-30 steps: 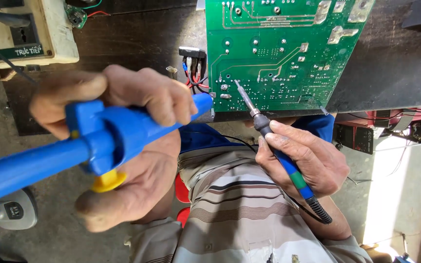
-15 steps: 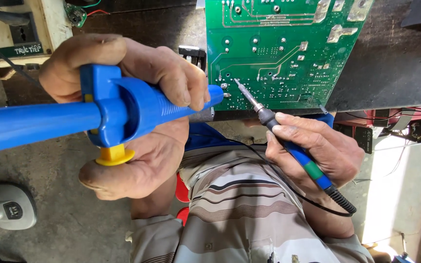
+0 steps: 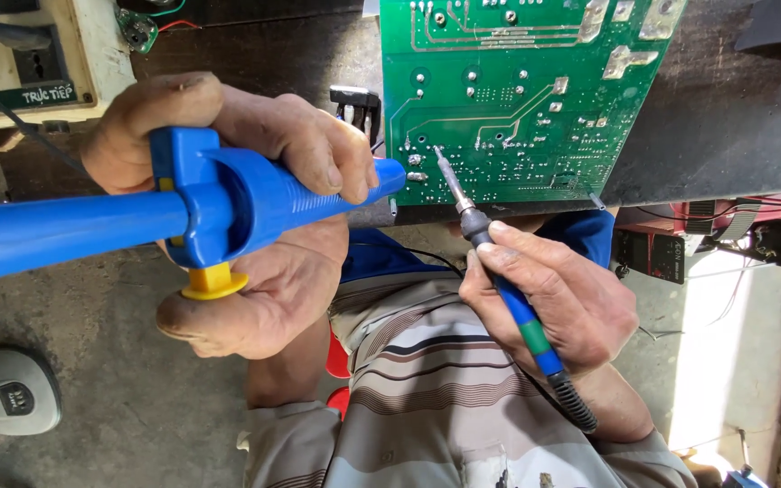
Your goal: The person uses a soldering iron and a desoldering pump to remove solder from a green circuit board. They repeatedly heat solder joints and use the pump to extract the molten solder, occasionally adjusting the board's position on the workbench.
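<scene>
Left hand (image 3: 255, 226) clamped around a blue desoldering pump (image 3: 183, 212), thumb beside its yellow button (image 3: 214, 282), nozzle at the lower edge of a green circuit board (image 3: 517, 90). Right hand (image 3: 553, 298) closed on a soldering iron (image 3: 499, 280), tip touching the board. Both hands lie near each other. A cream box with a dark green label strip (image 3: 20, 54) sits upper left on the dark surface (image 3: 725, 117).

left hand (image 3: 255, 226): grips blue desoldering pump (image 3: 228, 203) | right hand (image 3: 553, 303): soldering iron (image 3: 499, 280) tip on green circuit board (image 3: 517, 90)

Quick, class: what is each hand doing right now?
Left hand: closed around the blue desoldering pump.
Right hand: closed on the soldering iron, pen-style.
</scene>
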